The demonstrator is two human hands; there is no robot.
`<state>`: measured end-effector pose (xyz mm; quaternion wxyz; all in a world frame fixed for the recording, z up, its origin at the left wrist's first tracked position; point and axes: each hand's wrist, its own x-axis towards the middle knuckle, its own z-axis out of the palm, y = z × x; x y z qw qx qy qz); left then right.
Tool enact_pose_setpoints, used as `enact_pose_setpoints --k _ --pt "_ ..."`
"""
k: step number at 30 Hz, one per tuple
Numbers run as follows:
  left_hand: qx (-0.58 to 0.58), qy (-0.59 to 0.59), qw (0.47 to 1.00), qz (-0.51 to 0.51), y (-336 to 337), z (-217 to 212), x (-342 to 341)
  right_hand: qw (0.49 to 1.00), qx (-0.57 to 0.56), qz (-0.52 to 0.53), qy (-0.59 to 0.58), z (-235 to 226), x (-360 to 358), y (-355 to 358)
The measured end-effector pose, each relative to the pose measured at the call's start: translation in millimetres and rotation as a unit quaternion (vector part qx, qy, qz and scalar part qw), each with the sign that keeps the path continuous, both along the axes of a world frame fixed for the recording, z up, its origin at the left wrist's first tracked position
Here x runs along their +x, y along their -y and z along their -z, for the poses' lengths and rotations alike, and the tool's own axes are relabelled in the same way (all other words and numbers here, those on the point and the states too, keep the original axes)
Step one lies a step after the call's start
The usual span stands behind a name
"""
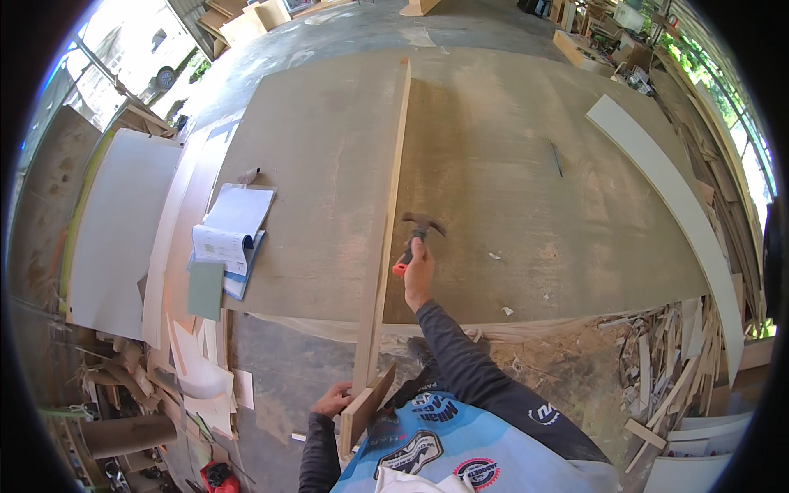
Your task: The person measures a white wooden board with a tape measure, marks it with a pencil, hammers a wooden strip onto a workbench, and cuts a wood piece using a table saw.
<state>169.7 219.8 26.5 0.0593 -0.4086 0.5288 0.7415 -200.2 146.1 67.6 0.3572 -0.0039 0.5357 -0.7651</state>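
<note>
My right hand (419, 275) is wrapped around the handle of a claw hammer (424, 222), which has a dark metal head and a red handle end. It is held over the big table, just right of a long narrow wooden plank (388, 205). The plank runs from the far edge of the table out past the near edge towards me. Across its near end sits a short wooden board (366, 411), close to my body. My left hand (333, 400) is closed at the left edge of this board, where it meets the plank; some fingertips are hidden.
A large brown worktable (509, 181) lies before me. Papers (238, 209) and a green pad (205, 289) rest at its left. A pencil-like stick (556, 158) and a long white strip (657, 181) lie right. Wood offcuts (657, 353) are piled at the lower right.
</note>
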Motion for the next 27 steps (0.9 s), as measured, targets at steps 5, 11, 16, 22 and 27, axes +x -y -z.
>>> enact_pose_setpoints --k 5,11,16,22,27 --pt "0.034 -0.046 0.998 -0.039 -4.3 -11.4 -14.6 0.996 0.033 0.067 0.056 7.5 35.6 -11.5" --pt "0.028 -0.028 0.999 -0.025 3.6 -14.5 -4.9 0.998 -0.002 0.025 0.051 11.1 20.5 -8.5" --pt "0.026 -0.025 0.997 -0.065 -3.9 -32.7 1.1 0.997 0.012 -0.075 0.008 11.5 44.9 -9.0" --pt "0.050 0.008 0.999 -0.013 -27.4 -6.3 53.8 0.999 0.038 -0.016 0.032 41.2 -15.9 -2.1" --pt "0.112 0.041 0.992 -0.043 -70.8 -20.8 110.4 0.995 0.002 0.094 0.026 25.7 -83.0 30.7"
